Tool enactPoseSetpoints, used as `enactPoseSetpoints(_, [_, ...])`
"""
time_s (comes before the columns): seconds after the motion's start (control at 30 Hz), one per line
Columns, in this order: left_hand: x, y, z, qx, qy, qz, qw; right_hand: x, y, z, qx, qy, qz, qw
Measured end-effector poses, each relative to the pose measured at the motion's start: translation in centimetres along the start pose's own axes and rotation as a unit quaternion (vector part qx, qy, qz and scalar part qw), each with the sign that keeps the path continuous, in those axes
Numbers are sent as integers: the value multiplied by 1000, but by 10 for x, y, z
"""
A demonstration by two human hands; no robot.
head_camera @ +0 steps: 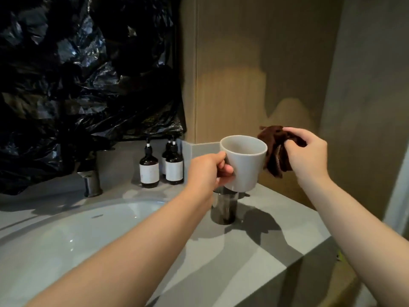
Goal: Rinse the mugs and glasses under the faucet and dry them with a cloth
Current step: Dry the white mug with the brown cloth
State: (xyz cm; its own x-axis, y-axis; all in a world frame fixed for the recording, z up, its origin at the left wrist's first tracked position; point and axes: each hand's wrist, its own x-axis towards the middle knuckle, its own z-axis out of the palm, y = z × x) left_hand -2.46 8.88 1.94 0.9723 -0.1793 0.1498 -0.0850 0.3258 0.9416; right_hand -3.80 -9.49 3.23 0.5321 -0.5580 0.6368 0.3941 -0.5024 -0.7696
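Your grey mug (243, 165) is off the counter, held upright in the air to the right of the sink (66, 240), with its open mouth facing up. Your left hand (208, 171) grasps it by the handle, fingers curled through and the thumb on top. Farther right of the sink, your right hand (309, 156) clutches a bunched dark brown cloth (274, 149), which hangs down just beside the mug's far side. You cannot tell whether the cloth touches the mug.

Right of the sink, a dark glass (223, 209) stands upright on the grey counter (276, 240). Its rim is hidden behind the mug's base, so whether the two touch cannot be told.

Behind the sink, a metal faucet (90, 182) rises from the counter. Behind the sink and to its right, three brown pump bottles (149, 169) with pale labels stand close together against the low back edge. Above and behind the sink, crumpled black plastic sheeting (77, 74) covers the wall. A tan wood-look panel (254, 63) fills the wall farther right of the sink.
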Motion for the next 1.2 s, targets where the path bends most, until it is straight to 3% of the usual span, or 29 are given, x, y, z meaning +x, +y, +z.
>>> enactPoseSetpoints(0.33, [8, -81, 68, 30, -2, -120, 992, 1, 130, -56, -158, -30, 124, 979])
enactPoseSetpoints(0.57, [29, -112, 76, 42, 27, -167, 985, 3, 165, -66, -244, -101, 105, 959])
enactPoseSetpoints(0.8, [45, -127, 78, 41, 39, -172, 983, 8, 176, -60, -248, -158, 95, 951])
enactPoseSetpoints(0.93, [53, -130, 79, 143, 36, -133, 980, 12, 179, -55, -249, -189, 81, 946])
enactPoseSetpoints(1.1, [56, -124, 72, 374, -31, -51, 926, 16, 177, -46, -259, -307, 57, 914])
enactPoseSetpoints(1.2, [57, -98, 67, 543, -101, -21, 834, 24, 174, -45, -236, -352, 78, 902])
